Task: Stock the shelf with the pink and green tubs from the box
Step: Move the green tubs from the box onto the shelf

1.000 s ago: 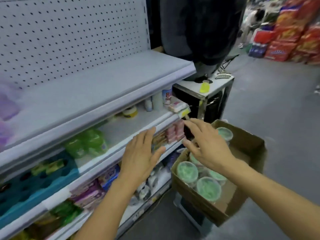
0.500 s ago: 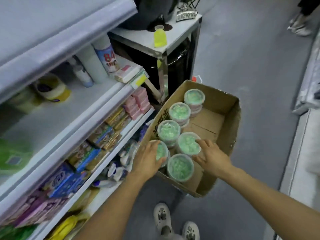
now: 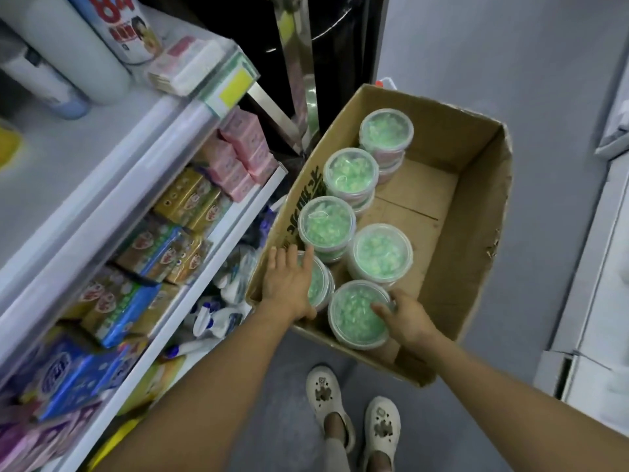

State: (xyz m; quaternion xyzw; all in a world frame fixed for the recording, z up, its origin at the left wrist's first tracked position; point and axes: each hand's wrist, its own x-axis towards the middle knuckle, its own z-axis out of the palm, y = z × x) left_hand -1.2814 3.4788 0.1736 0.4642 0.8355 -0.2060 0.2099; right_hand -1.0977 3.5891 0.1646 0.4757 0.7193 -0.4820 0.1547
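Note:
A cardboard box (image 3: 473,212) stands on the floor beside the shelf (image 3: 112,185). Inside it are several clear-lidded tubs with green contents, some stacked on pink-sided ones (image 3: 386,134). My left hand (image 3: 289,284) lies over the nearest-left tub (image 3: 320,284), fingers spread across its lid and thumb down its near side. My right hand (image 3: 403,316) grips the right edge of the nearest tub (image 3: 357,313), thumb on the lid. Two more tubs (image 3: 326,221) (image 3: 379,255) sit just beyond.
The shelf holds bottles (image 3: 64,49) on the upper level, boxed soaps (image 3: 190,206) and pink packs (image 3: 245,144) below. A black cabinet (image 3: 340,39) stands behind the box. My two white shoes (image 3: 354,407) are on the grey floor under the box's near edge.
My view has tilted down from the shelf to the box. Both hands dropped from shelf height into the box; the right hand shifted from a farther tub to the nearest one.

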